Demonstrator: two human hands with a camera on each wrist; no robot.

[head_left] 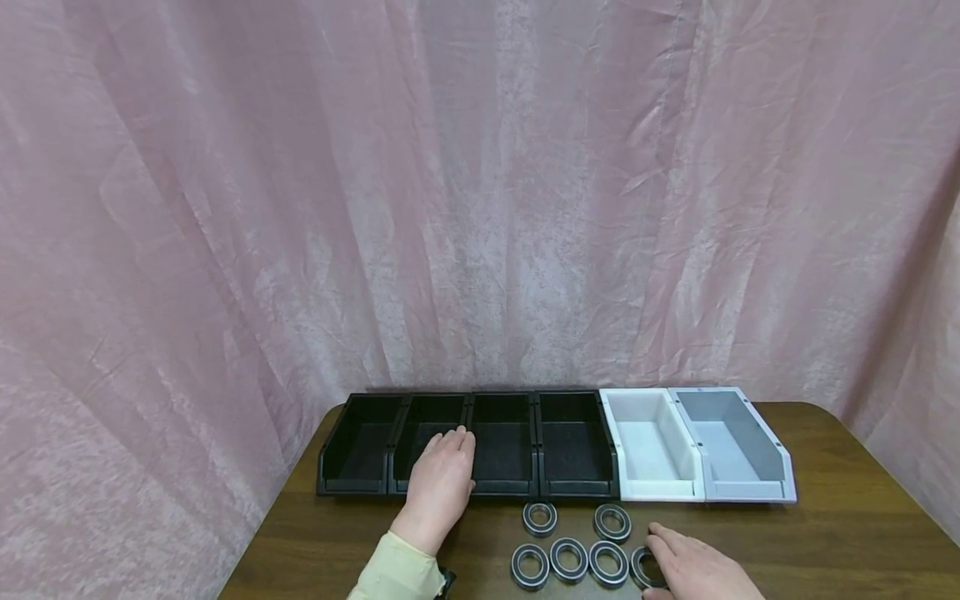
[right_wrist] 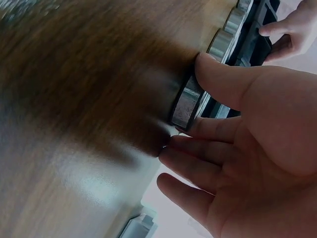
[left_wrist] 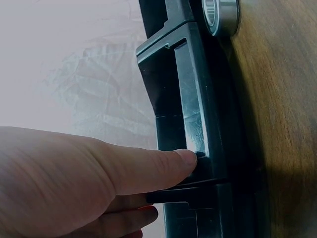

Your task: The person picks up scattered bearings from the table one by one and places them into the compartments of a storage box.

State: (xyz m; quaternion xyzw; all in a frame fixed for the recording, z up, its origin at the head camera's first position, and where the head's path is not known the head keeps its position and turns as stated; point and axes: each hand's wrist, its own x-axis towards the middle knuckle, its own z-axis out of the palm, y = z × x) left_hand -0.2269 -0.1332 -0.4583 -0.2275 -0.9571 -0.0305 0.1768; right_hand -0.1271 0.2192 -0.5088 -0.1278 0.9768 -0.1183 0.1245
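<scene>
Several metal ball bearings lie flat on the table in front of a row of bins. My right hand (head_left: 701, 571) is at the rightmost bearing (right_wrist: 185, 105), with the thumb at one side of its rim and the index finger at the other; the remaining fingers are spread loosely. That bearing still lies on the tabletop. Left of it are a neighbouring bearing (head_left: 608, 564) and another bearing (head_left: 612, 522) behind. My left hand (head_left: 441, 483) rests over the divider between two black bins, fingers extended, its thumb on the front lip of a black bin (left_wrist: 190, 109). It holds no bearing.
Black bins (head_left: 502, 487) stand side by side along the back of the wooden table (head_left: 840, 500). To their right are a white bin (head_left: 660, 490) and a light grey bin (head_left: 750, 492). A pink curtain (head_left: 480, 208) hangs behind.
</scene>
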